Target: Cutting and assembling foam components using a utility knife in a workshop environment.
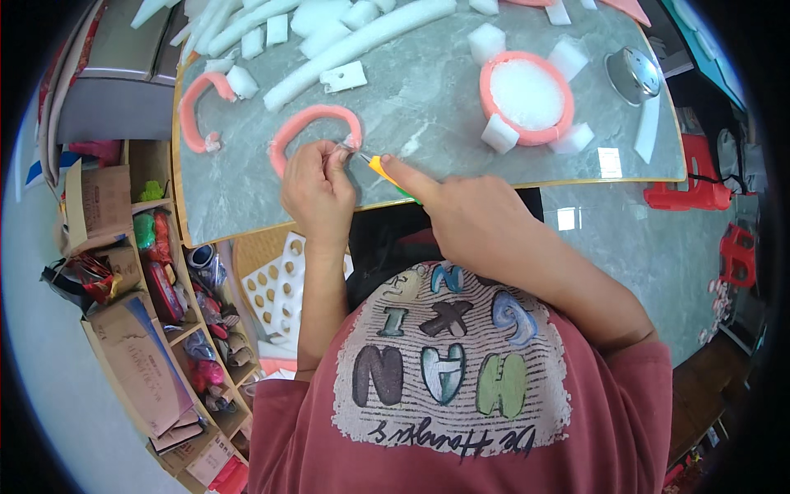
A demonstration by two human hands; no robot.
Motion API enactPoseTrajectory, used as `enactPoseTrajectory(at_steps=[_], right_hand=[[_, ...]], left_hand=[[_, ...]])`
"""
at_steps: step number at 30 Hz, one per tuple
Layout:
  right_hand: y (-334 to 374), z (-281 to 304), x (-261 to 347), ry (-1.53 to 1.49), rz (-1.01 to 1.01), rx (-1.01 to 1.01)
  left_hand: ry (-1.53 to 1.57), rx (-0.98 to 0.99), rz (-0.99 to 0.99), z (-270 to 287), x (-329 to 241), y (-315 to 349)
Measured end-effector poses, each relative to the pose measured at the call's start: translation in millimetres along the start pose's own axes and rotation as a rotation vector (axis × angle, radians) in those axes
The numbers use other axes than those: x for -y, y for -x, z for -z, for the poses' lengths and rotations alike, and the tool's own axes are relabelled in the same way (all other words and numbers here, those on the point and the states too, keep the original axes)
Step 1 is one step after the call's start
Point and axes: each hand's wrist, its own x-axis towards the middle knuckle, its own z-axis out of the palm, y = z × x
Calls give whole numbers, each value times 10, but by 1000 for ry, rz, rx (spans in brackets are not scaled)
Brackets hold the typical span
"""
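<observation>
Pinning the near right end of the pink foam arc (306,123) with my left hand (315,188), I am keeping that hand's fingers (333,160) closed tight on the foam tip, just where a scrap of clear film or tape seems to be sitting. The arc is lying on the grey marbled surface (428,123), near its front edge and left of centre, curving away from me and back down to the left.

My right hand (469,218) is gripping a small yellow-and-green cutter (385,171), index finger stretched along its back, the rest curled shut around the handle; the blade tip is right beside the left fingertips. I cannot tell whether the blade is actually touching the foam.

To do this well, I am judging that the blade should be travelling away from the pinching fingers, with light pressure so the soft foam is not crushing or tearing. Holding the end flat against the surface is helping steady it.

Further right a finished pink ring (527,99) with white blocks is lying well apart, and white foam strips (362,45) are crowding the far side.
</observation>
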Motion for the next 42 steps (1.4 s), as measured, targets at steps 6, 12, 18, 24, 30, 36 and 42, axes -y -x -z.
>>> enactPoseTrajectory(at_steps=[6, 12, 18, 24, 30, 36, 42], right_hand=[[-85, -6, 37, 41, -56, 67], [18, 21, 42, -4, -109, 128], [170, 127, 76, 15, -197, 200], [473, 467, -119, -102, -47, -162], [798, 968, -452, 24, -720, -448], [845, 870, -1079, 383, -726, -497], [514, 844, -1218, 423, -699, -622]], left_hand=[[-27, 71, -78, 68, -41, -19], [-3, 32, -8, 25, -5, 4], [281, -77, 198, 38, 95, -41], [540, -104, 291, 82, 190, -114], [985, -261, 347, 581, 102, -522], [1575, -1, 320, 520, -42, -973], [1659, 9, 383, 588, -89, -924]])
